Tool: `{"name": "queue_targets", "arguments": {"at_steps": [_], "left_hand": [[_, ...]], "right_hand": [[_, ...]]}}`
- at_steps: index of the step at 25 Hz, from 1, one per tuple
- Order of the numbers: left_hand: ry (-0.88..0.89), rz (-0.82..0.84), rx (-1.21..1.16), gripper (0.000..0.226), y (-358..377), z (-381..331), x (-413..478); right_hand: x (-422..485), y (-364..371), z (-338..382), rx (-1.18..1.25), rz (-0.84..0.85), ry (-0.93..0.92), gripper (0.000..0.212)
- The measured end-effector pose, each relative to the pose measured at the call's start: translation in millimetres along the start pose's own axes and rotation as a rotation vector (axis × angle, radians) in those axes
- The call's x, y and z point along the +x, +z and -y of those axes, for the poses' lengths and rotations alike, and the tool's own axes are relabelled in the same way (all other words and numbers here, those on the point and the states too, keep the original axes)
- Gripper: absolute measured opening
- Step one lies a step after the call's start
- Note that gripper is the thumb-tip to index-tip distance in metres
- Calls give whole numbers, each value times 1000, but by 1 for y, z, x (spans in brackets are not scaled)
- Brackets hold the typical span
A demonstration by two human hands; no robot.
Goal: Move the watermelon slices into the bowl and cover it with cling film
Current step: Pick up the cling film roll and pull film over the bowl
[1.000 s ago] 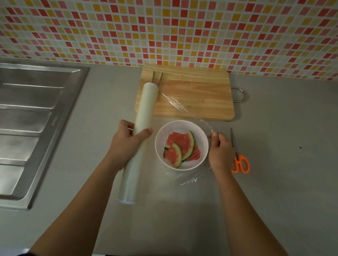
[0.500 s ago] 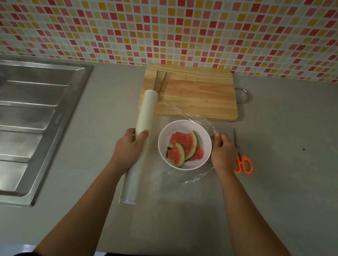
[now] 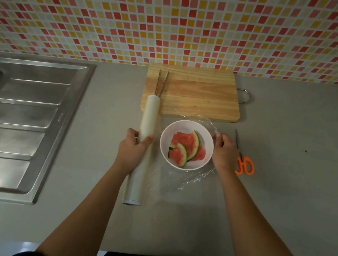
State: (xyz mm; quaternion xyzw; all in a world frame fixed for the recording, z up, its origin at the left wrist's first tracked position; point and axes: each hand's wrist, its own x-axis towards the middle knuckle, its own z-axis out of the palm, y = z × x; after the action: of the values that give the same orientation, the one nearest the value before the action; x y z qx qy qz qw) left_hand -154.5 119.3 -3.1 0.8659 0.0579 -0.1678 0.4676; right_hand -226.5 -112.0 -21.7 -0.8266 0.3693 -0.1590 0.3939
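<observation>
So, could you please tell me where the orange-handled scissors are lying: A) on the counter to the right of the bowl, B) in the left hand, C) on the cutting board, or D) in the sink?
A: the scissors lie flat on the counter just right of the right hand, which pinches the cling film at the rim of the bowl; the left hand grips the cling film roll.

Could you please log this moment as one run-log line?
step: covering bowl; left hand: grips roll; right hand: pinches film; slices: in bowl; scissors: untouched
</observation>
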Motion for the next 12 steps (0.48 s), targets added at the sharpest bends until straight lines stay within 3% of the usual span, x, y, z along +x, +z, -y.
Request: {"name": "queue_targets", "arguments": {"at_steps": [12], "left_hand": [[-16,76,40,49,4,4,-11]], "right_hand": [[1,-8,-1,27,90,5,36]]}}
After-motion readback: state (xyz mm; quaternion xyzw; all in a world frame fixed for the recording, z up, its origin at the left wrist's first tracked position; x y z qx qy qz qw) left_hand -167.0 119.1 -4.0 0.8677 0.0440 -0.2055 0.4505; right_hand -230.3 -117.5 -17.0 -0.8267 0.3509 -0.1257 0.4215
